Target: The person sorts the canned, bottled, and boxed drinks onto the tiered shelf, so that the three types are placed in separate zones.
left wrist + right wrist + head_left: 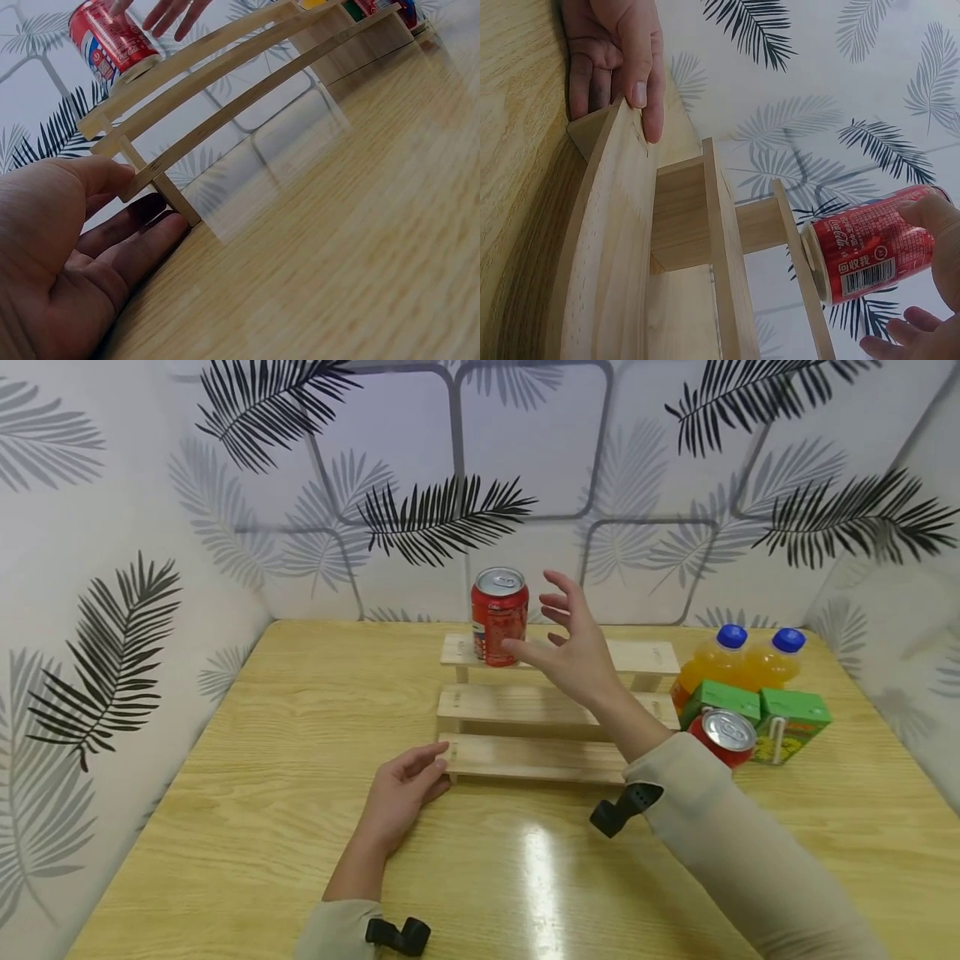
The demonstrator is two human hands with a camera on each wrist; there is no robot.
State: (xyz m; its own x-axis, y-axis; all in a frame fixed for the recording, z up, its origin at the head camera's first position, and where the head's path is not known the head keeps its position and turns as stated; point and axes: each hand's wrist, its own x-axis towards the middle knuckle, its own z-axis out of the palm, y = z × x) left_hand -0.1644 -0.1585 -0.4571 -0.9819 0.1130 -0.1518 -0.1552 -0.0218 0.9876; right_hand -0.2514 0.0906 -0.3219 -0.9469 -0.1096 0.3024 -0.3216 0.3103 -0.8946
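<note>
Head view: a leaf-print backdrop (652,452) bounds the wooden table (300,710) at its back and left; tabletop stretches left of the three-step wooden rack (540,756) and in front of it, while two orange drink bottles (772,667), two green cartons (795,714) and a second can (726,735) crowd near its right end; the left hand (397,797) grips the lowest step's left end, thumb above, other fingers lower beside the leg; the right hand (581,660) reaches over the steps, its fingers spread apart; the red can (498,614) stands upright at the top step's left end; the right thumb overlaps the can's front, though whether it presses I cannot tell; the other right fingertips are just beside the can, a gap showing between.
</note>
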